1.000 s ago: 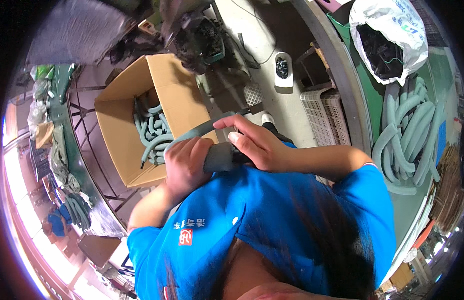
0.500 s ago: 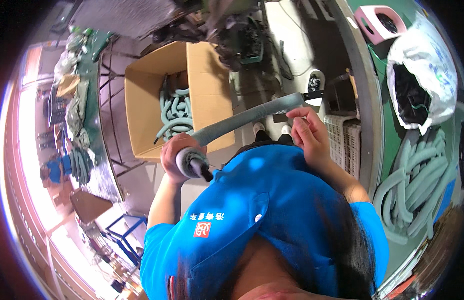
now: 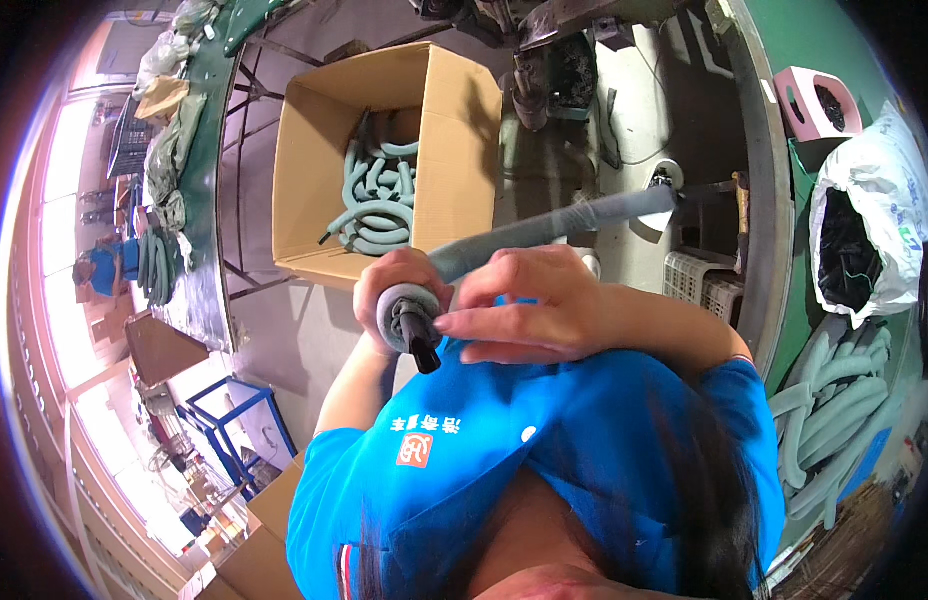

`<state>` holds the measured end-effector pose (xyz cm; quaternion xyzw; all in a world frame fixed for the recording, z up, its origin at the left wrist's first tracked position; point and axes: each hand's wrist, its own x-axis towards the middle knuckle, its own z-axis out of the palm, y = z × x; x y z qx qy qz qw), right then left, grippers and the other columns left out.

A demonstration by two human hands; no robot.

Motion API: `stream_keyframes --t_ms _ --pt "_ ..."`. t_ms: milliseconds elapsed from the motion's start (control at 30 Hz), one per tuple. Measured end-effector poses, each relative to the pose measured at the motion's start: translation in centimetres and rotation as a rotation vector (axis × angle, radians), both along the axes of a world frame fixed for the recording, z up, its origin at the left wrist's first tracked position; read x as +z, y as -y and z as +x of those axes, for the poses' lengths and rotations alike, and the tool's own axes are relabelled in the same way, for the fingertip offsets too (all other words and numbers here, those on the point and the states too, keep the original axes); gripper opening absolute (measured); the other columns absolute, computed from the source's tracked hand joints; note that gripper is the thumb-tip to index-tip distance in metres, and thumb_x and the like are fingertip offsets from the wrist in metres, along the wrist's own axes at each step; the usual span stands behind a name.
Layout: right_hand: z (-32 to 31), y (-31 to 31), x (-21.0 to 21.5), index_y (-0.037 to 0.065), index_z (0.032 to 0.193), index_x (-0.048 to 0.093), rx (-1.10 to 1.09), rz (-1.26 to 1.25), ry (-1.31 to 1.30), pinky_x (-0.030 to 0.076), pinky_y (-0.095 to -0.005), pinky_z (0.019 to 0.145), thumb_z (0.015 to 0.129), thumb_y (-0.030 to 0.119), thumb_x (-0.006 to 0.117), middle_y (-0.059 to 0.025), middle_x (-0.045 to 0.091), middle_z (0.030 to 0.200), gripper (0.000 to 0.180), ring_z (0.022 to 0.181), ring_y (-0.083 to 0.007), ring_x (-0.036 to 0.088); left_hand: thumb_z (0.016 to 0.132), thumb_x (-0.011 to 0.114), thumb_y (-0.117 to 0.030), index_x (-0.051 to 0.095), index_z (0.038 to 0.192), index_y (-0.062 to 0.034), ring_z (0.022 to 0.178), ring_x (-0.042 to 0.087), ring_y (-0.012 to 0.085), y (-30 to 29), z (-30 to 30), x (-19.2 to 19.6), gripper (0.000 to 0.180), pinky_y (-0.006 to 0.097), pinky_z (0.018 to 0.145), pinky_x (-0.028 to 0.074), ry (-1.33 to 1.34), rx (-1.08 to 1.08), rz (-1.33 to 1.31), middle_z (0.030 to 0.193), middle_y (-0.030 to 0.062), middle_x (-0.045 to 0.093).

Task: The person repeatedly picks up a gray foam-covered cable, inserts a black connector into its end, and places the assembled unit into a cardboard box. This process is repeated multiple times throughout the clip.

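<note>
A long grey-green foam-sleeved tube (image 3: 564, 222) lies slantwise in front of me, a black piece (image 3: 416, 335) sticking out of its near end and a dark rod showing beyond its far end. Around the tube, close to the near end, my left hand (image 3: 392, 275) is closed. My right hand (image 3: 544, 310) reaches across from the right with its fingers apart. One of its fingertips is at the rim beside the black piece; whether it presses on it cannot be told.
An open cardboard box (image 3: 454, 150) with several similar tubes stands ahead. On the green table at right are a tube pile (image 3: 834, 400), a white bag (image 3: 889, 190) with black pieces and a pink container (image 3: 799, 105). A plastic crate (image 3: 699, 280) stands below; a blue frame (image 3: 229, 425) is at left.
My right hand has moved left from the tube's far part to its near end. My left hand keeps its hold. The view has shifted, so the box appears farther right.
</note>
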<state>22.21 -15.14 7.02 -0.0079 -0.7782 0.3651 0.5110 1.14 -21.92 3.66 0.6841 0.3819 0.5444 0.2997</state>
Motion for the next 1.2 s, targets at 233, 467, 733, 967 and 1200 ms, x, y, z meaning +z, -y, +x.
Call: stream_keyframes --t_ms 233,467,733,967,1200 --pt "-2.9 -0.4 -0.3 0.002 0.100 0.068 -0.431 0.289 -0.170 0.051 -0.0274 0.060 0.070 0.018 0.077 -0.0079 0.058 0.098 0.035 0.075 -0.0192 0.061 0.086 0.059 -0.027 0.049 0.089 -0.0090 0.080 0.053 0.0161 -0.5 3.2 0.7 0.021 0.031 0.068 0.043 0.155 0.074 -0.463 0.081 0.0042 0.051" --pt "-0.2 -1.1 1.2 0.009 0.094 0.066 -0.458 0.299 0.155 0.045 -0.0462 0.085 0.069 0.034 0.077 -0.0043 0.055 0.104 0.038 0.098 -0.0258 0.054 0.077 0.069 -0.014 0.048 0.094 -0.0092 0.086 0.053 0.0127 -0.8 3.9 -0.4 0.028 0.029 0.073 0.044 0.457 0.036 -0.779 0.095 0.0029 0.052" --pt "0.6 -1.3 -0.1 0.009 0.082 0.059 -0.150 -0.082 0.173 0.041 -0.0406 0.082 0.062 0.021 0.077 -0.0052 0.048 0.093 0.030 0.098 -0.0282 0.046 0.068 0.072 -0.002 0.054 0.092 -0.0057 0.074 0.056 0.0094 -1.0 5.9 1.7 0.031 0.024 0.066 0.046 0.399 -0.019 -0.765 0.082 0.0002 0.059" --pt "2.1 0.5 0.3 0.004 0.103 0.060 -0.348 0.011 0.230 0.045 -0.0378 0.077 0.068 0.018 0.078 -0.0111 0.051 0.102 0.041 0.092 -0.0290 0.054 0.062 0.076 -0.002 0.055 0.096 -0.0041 0.075 0.057 0.0096 -0.9 5.3 2.2 0.040 0.025 0.070 0.047 0.272 -0.058 -0.637 0.082 0.0020 0.061" --pt "1.6 1.2 0.7 0.002 0.112 0.054 -0.211 -0.354 -0.011 0.048 -0.0301 0.073 0.067 0.012 0.083 -0.0131 0.053 0.105 0.054 0.085 -0.0201 0.057 0.059 0.078 -0.005 0.053 0.095 -0.0036 0.072 0.058 0.0110 -0.4 4.6 0.7 0.044 0.026 0.065 0.049 0.477 -0.179 -0.772 0.081 0.0033 0.061"
